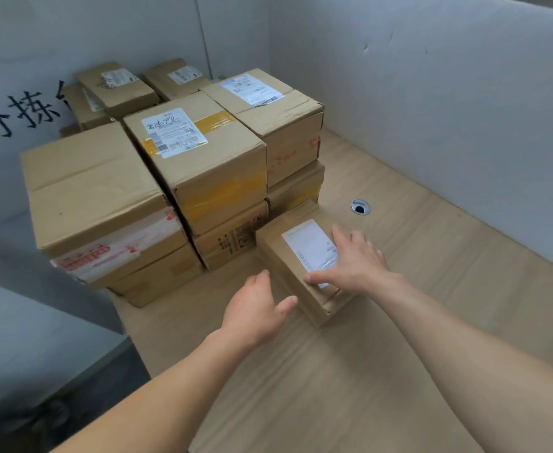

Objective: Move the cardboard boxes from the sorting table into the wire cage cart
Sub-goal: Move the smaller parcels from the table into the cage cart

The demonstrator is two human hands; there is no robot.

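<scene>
- Opening the pick-up of one small cardboard box (pixel 275 250), by the look of it: sitting alone on the sorting table (pixel 431 289), just in front of the stacked boxes (pixel 183 165), with the far end close against the bottom tier.
- Resting the right hand (pixel 355 261) flat across the box top, fingers spread wide over the white label (pixel 307 243), thumb lying along the near edge; pressing rather than gripping.
- Holding the left hand (pixel 255 310) open and wide just beside the near-left face of the box, carrying nothing; not possible to tell whether the thumb is touching the cardboard.
- Lacking a true hold as yet: probably calling for the left palm against that face and the right fingers curling over the far-right edge, then lifting straight up.
- Leaving open table to the right and toward the body, with only the cable hole (pixel 360 206) lying apart from the box.
- Crowding on the left and behind, with the stack close, the grey partition walls (pixel 448 109) fencing the back and right, and the table edge dropping away on the left.
- Not showing the wire cage cart anywhere, so likely calling for a turn away from the table, box in hand.
</scene>
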